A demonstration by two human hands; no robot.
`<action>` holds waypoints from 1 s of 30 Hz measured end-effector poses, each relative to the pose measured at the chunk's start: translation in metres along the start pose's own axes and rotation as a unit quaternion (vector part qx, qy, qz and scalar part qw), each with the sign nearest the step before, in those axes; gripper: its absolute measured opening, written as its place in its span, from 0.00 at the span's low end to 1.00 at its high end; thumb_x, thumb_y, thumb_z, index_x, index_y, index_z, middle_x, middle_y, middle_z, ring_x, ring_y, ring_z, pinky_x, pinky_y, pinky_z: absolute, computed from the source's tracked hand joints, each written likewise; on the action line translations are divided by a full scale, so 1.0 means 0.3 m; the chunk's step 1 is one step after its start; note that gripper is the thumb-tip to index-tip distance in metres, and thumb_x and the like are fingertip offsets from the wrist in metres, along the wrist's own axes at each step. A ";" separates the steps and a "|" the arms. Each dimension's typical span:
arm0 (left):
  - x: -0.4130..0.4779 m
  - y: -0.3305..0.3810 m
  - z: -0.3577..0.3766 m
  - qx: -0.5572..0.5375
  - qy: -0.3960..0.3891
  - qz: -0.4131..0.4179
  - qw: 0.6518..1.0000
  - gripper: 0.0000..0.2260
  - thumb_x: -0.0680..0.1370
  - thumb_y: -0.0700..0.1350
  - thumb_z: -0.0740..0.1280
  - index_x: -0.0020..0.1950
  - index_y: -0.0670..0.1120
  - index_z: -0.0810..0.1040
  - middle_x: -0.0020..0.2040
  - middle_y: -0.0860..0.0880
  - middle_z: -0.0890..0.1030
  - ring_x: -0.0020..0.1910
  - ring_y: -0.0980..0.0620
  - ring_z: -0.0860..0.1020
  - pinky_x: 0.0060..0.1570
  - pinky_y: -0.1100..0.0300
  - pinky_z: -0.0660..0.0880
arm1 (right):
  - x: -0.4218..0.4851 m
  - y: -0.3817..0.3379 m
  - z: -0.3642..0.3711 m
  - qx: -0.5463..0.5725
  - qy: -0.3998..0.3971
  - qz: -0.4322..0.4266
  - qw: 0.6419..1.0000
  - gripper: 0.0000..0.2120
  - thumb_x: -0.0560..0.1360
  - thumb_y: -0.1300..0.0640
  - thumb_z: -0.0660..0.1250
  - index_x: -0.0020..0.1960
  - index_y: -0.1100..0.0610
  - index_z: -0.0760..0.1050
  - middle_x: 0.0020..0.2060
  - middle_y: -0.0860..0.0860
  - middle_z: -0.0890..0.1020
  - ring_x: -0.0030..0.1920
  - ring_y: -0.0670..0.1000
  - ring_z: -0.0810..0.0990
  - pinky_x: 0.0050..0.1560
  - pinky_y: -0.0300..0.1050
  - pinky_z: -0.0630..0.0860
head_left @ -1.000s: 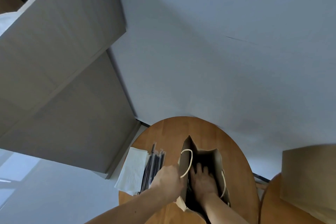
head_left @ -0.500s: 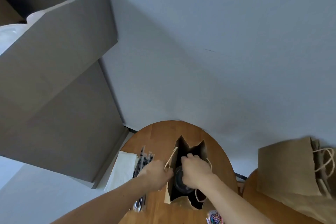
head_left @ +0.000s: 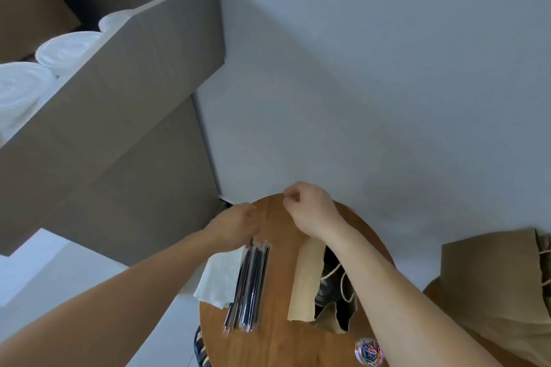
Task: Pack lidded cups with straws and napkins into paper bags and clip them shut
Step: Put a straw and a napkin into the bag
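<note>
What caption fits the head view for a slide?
Left hand at the straws beside napkins; right hand curled past the open bag with a cup inside.

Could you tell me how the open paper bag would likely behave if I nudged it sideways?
The bag looks like thin paper, so its walls would probably buckle before it slides. A cup sits inside, which likely weights the base and resists tipping.

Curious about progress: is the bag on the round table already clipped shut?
No, the bag gapes open, a cup visible inside.
</note>
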State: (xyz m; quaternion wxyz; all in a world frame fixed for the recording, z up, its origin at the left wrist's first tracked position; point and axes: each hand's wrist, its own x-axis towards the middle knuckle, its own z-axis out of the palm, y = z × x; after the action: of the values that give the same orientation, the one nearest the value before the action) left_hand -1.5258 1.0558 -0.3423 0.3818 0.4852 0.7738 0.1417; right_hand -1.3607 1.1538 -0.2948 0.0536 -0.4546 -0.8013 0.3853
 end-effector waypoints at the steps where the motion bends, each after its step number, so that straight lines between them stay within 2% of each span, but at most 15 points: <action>1: 0.004 -0.037 -0.010 -0.005 0.008 -0.022 1.000 0.12 0.80 0.47 0.62 0.60 0.44 0.78 0.56 0.47 0.82 0.52 0.47 0.81 0.55 0.51 0.77 | 0.020 -0.013 0.065 0.019 -0.026 0.016 0.999 0.13 0.80 0.53 0.59 0.61 0.54 0.76 0.53 0.47 0.79 0.50 0.47 0.78 0.46 0.39 0.73; 4: 0.022 -0.162 -0.013 -0.009 0.003 -0.070 0.997 0.13 0.80 0.49 0.62 0.60 0.45 0.78 0.54 0.46 0.82 0.51 0.46 0.81 0.54 0.50 0.77 | 0.080 0.012 0.275 0.034 -0.093 0.072 0.993 0.11 0.77 0.59 0.60 0.49 0.63 0.78 0.47 0.55 0.83 0.43 0.52 0.81 0.42 0.47 0.78; 6: 0.039 -0.246 -0.003 -0.022 -0.005 -0.094 0.995 0.15 0.79 0.48 0.62 0.63 0.45 0.76 0.54 0.47 0.81 0.49 0.49 0.78 0.53 0.52 0.76 | 0.107 0.063 0.406 0.049 -0.116 0.109 0.986 0.10 0.76 0.61 0.61 0.36 0.60 0.74 0.44 0.56 0.83 0.36 0.51 0.78 0.32 0.43 0.72; 8: 0.062 -0.321 0.014 -0.031 -0.011 -0.108 0.994 0.16 0.79 0.47 0.62 0.67 0.47 0.74 0.57 0.49 0.79 0.48 0.53 0.76 0.48 0.59 0.75 | 0.125 0.115 0.521 0.068 -0.110 0.147 0.981 0.16 0.76 0.61 0.62 0.30 0.55 0.64 0.33 0.52 0.77 0.30 0.47 0.70 0.30 0.41 0.64; 10: 0.088 -0.385 0.034 -0.045 -0.015 -0.128 0.991 0.18 0.79 0.48 0.63 0.69 0.49 0.73 0.56 0.53 0.78 0.45 0.58 0.75 0.38 0.66 0.71 | 0.140 0.158 0.625 0.055 -0.105 0.171 0.978 0.16 0.76 0.58 0.63 0.31 0.54 0.63 0.28 0.50 0.70 0.28 0.47 0.67 0.31 0.41 0.65; 13: 0.127 -0.457 0.078 -0.079 -0.016 -0.166 0.983 0.17 0.78 0.48 0.64 0.67 0.52 0.73 0.54 0.56 0.76 0.42 0.61 0.73 0.31 0.67 0.67 | 0.156 0.210 0.749 -0.014 -0.099 0.202 0.974 0.18 0.76 0.52 0.64 0.31 0.53 0.63 0.25 0.47 0.67 0.24 0.45 0.66 0.23 0.38 0.60; 15: 0.156 -0.498 0.111 -0.085 -0.022 -0.167 0.982 0.17 0.78 0.48 0.64 0.67 0.51 0.74 0.54 0.55 0.76 0.43 0.60 0.74 0.33 0.68 0.68 | 0.168 0.251 0.824 -0.029 -0.102 0.220 0.970 0.20 0.76 0.49 0.64 0.30 0.53 0.62 0.23 0.47 0.66 0.21 0.45 0.64 0.22 0.38 0.58; 18: 0.196 -0.556 0.153 -0.105 -0.024 -0.178 0.978 0.16 0.78 0.48 0.64 0.65 0.51 0.76 0.57 0.53 0.78 0.47 0.55 0.78 0.36 0.68 0.72 | 0.187 0.299 0.912 -0.054 -0.100 0.232 0.966 0.19 0.76 0.45 0.65 0.33 0.54 0.64 0.25 0.46 0.68 0.23 0.45 0.66 0.24 0.38 0.59; 20: 0.216 -0.584 0.175 -0.116 -0.022 -0.194 0.974 0.14 0.78 0.47 0.64 0.63 0.51 0.77 0.57 0.54 0.79 0.46 0.56 0.79 0.33 0.72 0.71 | 0.200 0.324 0.948 -0.065 -0.091 0.242 0.964 0.17 0.75 0.43 0.65 0.37 0.55 0.68 0.28 0.47 0.72 0.27 0.47 0.71 0.25 0.39 0.61; 22: 0.228 -0.606 0.197 -0.125 -0.017 -0.205 0.971 0.12 0.78 0.46 0.65 0.61 0.51 0.78 0.55 0.53 0.79 0.43 0.58 0.78 0.27 0.76 0.69 | 0.211 0.344 0.973 -0.069 -0.085 0.248 0.962 0.16 0.75 0.43 0.64 0.41 0.56 0.72 0.32 0.49 0.76 0.31 0.50 0.75 0.26 0.39 0.63; 24: 0.231 -0.619 0.210 -0.133 -0.013 -0.210 0.968 0.11 0.77 0.45 0.65 0.60 0.52 0.78 0.53 0.54 0.79 0.42 0.58 0.77 0.26 0.77 0.68 | 0.214 0.358 0.988 -0.072 -0.082 0.239 0.965 0.15 0.76 0.45 0.63 0.44 0.57 0.75 0.33 0.48 0.77 0.33 0.50 0.77 0.27 0.39 0.64; 27: 0.226 -0.624 0.215 -0.144 -0.016 -0.211 0.967 0.11 0.77 0.45 0.65 0.59 0.52 0.77 0.54 0.55 0.79 0.43 0.58 0.78 0.29 0.76 0.70 | 0.213 0.365 0.991 -0.070 -0.074 0.219 0.970 0.10 0.78 0.47 0.62 0.44 0.52 0.76 0.34 0.45 0.79 0.33 0.46 0.77 0.27 0.39 0.65; 30: 0.216 -0.619 0.214 -0.144 -0.014 -0.207 0.968 0.11 0.78 0.44 0.65 0.60 0.50 0.78 0.57 0.52 0.80 0.46 0.56 0.79 0.32 0.75 0.71 | 0.204 0.369 0.987 -0.064 -0.067 0.215 0.972 0.10 0.79 0.47 0.62 0.43 0.51 0.76 0.34 0.45 0.79 0.34 0.45 0.77 0.28 0.38 0.67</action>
State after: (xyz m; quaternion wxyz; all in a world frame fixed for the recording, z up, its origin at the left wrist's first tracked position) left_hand -1.6137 1.0110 -0.5241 0.4793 0.2564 0.8233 0.1633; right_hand -1.4493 1.0646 -0.5914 -0.1140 -0.5921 -0.7093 0.3652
